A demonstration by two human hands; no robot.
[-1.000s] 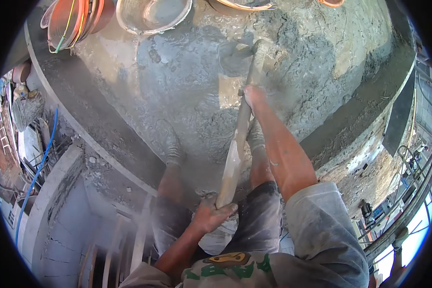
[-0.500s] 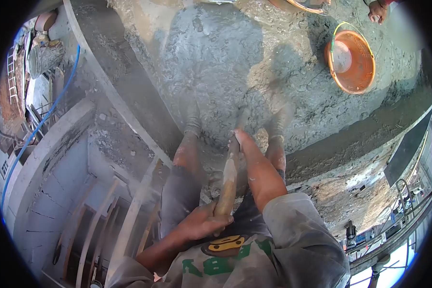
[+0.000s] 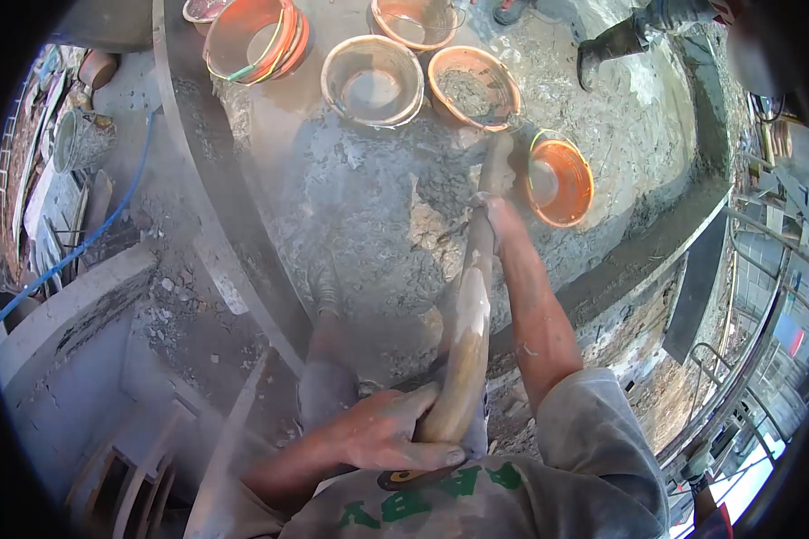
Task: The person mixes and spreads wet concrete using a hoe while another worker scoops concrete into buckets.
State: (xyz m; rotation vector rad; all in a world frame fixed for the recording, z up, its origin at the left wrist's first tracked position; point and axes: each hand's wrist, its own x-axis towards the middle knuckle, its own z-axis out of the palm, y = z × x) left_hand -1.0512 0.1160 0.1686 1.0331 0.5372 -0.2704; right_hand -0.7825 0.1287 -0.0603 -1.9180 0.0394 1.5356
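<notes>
A long wooden tool handle (image 3: 469, 332), smeared with grey mortar, runs from my waist out over the wet mortar (image 3: 368, 207). My left hand (image 3: 400, 431) is wrapped round its near end, close to my shirt. Further up, my right hand (image 3: 496, 220) is closed round the handle. Its far part reaches toward an orange bucket with mortar inside (image 3: 472, 94); the tool's head cannot be made out. Just right of my right hand, an orange bucket (image 3: 568, 184) leans on its side.
Two more orange buckets, one pale-rimmed bucket (image 3: 373, 85) among them, stand ahead beside stacked buckets (image 3: 261, 45). A person's boot (image 3: 607, 54) is at upper right. Low concrete edges (image 3: 234, 207) border the mortar, with a drop at lower left. A blue hose (image 3: 90, 238) lies left.
My view has tilted up and shifted right, bringing more buckets and a person's legs into sight. The handle has swung up and forward, both hands still on it.
</notes>
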